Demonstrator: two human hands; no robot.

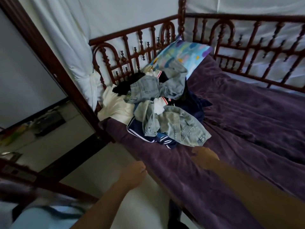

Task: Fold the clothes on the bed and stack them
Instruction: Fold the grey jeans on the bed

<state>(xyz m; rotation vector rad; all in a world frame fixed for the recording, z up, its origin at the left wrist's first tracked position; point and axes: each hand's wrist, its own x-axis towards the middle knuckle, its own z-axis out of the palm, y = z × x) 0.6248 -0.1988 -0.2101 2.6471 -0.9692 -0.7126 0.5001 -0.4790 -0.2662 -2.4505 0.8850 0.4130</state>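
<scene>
A heap of unfolded clothes (165, 109) lies at the head of the bed on the purple sheet (247, 129). Pale denim pieces (178, 128) lie on top, with a navy white-striped garment (140, 131) under them, black cloth (125, 85) behind and a white garment (115, 103) at the left. My right hand (204, 157) hovers over the sheet just below the denim's lower edge, blurred, holding nothing that I can see. My left hand (134, 173) is off the bed's near edge, above the floor, fingers loosely curled and empty.
A colourful blue pillow (183, 55) leans in the corner against the dark red carved wooden rails (132, 42). A bedpost (54, 68) runs down the left. White curtain hangs behind the rails. Pale floor (99, 162) lies left of the bed.
</scene>
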